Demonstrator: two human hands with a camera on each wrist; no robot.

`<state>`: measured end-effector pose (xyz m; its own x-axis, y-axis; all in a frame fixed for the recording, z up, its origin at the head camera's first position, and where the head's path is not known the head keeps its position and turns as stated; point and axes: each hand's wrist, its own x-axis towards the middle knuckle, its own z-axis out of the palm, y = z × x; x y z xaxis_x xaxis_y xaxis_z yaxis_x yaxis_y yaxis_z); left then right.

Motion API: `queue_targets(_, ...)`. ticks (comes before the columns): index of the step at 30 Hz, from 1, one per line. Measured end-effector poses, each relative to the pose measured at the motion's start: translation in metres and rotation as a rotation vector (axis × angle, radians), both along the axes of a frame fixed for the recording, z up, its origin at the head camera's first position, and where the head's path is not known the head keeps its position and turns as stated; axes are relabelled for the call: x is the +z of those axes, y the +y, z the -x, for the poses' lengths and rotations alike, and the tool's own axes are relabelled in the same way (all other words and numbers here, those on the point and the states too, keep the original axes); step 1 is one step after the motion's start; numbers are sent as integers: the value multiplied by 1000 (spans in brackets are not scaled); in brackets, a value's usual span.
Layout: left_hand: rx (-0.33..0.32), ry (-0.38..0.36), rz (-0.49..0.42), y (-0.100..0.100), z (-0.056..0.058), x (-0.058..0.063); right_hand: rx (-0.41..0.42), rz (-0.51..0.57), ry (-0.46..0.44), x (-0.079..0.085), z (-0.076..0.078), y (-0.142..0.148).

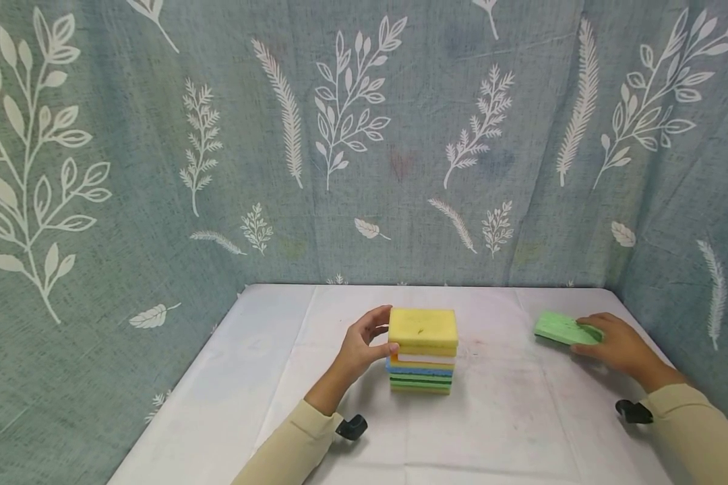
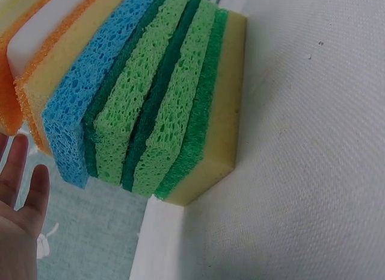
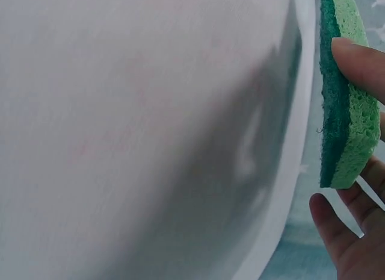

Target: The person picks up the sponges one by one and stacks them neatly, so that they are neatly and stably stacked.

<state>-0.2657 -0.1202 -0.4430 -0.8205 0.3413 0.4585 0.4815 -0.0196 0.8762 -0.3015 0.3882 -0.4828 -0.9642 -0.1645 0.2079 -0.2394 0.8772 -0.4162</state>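
Observation:
A stack of several sponges stands on the table, with a thick yellow sponge on top. My left hand is at the stack's upper left side, thumb touching its front corner. In the left wrist view, fingers of that hand extend beside the stack. Below the top are white and orange-edged layers, a blue sponge, green sponges and a cream, green-faced sponge at the bottom. Over the table's right side, my right hand pinches a light green sponge with a dark green scrubbing face.
White cloth covers the table. A blue-grey curtain with white leaf prints hangs behind and along both sides. Black wrist devices sit at both cuffs. The right hand's shadow falls on the cloth.

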Motion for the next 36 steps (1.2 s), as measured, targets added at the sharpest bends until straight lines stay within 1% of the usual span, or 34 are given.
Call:
queue_targets(8,7,2,12,0,0,-1,34,15,45,8,2,-19)
queue_targets(12,16,7,18,0,-1,-1,33,6,56,11,2,-27)
queue_targets(14,9,8,10,0,-1,0,36,12,65,13,2,-30)
queue_targets(19,-15,9,-9,0,-2,2,53,40,82,20,-1,-41)
queue_targets(26,-16,14,-21,0,-2,3,71,54,86,36,-6,-57)
queue_targets(31,-7,13,-5,1,-1,2,95,74,118,44,-10,-68)
queue_targets(36,1,8,5,1,-1,1,123,95,161,49,-12,-78)
